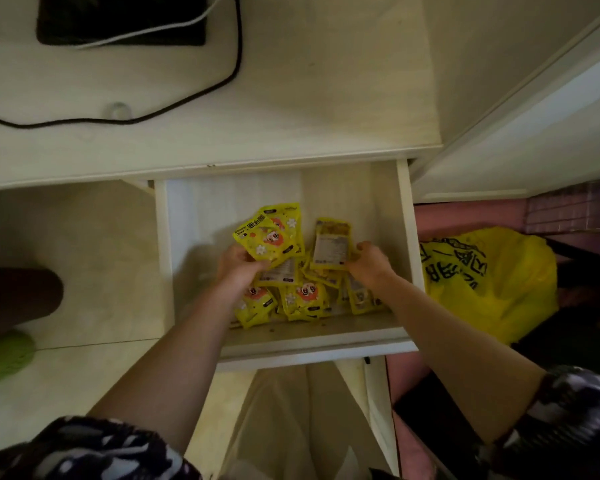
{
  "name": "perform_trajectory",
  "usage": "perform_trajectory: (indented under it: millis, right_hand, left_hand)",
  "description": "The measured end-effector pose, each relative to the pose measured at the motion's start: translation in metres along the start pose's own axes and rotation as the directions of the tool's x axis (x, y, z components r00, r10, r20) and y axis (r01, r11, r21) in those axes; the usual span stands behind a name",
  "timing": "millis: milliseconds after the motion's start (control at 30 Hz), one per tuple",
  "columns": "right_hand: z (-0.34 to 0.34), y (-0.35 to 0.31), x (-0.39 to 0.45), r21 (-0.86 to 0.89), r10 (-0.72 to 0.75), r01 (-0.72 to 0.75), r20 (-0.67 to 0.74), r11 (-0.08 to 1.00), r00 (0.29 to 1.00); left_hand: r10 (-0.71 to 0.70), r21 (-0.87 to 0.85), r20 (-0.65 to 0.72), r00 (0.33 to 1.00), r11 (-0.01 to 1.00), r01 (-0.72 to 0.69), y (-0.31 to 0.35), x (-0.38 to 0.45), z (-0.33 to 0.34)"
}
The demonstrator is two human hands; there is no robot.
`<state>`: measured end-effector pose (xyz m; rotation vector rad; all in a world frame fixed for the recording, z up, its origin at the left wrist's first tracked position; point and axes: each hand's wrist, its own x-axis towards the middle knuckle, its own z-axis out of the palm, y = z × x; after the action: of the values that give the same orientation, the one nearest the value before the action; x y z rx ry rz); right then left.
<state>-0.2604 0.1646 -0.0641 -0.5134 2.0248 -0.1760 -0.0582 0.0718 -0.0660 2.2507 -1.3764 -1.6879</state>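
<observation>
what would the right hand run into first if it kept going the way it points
The right hand pinches a packet; pushed on toward the drawer's left, that packet would probably meet the bunch held by the left hand, though depth is unclear.

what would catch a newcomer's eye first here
The bright yellow packets heaped in the open white drawer, at the frame's centre. The left hand grips a small bunch face up, and the right hand pinches a single packet showing its printed back. A yellow plastic bag sits right of the drawer.
</observation>
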Motion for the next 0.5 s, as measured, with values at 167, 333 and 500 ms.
perform_trajectory:
  millis: [167, 333, 500]
  right_hand:
    - [-0.006, 0.009, -0.022, -0.050, 0.022, -0.021, 0.021, 0.999, 1.000]
    - [-0.010, 0.015, -0.054, -0.117, -0.036, 0.038, 0.014, 0.992, 0.999]
    - [-0.014, 0.006, -0.093, -0.108, -0.097, 0.100, 0.034, 0.989, 0.995]
  left_hand:
    - [-0.008, 0.047, -0.066, 0.998, 0.999, 0.012, -0.018, -0.023, -0.022]
    - [0.025, 0.084, -0.084, 0.996, 0.996, -0.018, -0.032, -0.057, -0.035]
    - [0.080, 0.105, -0.112, 0.990, 0.992, -0.068, -0.042, -0.095, -0.039]
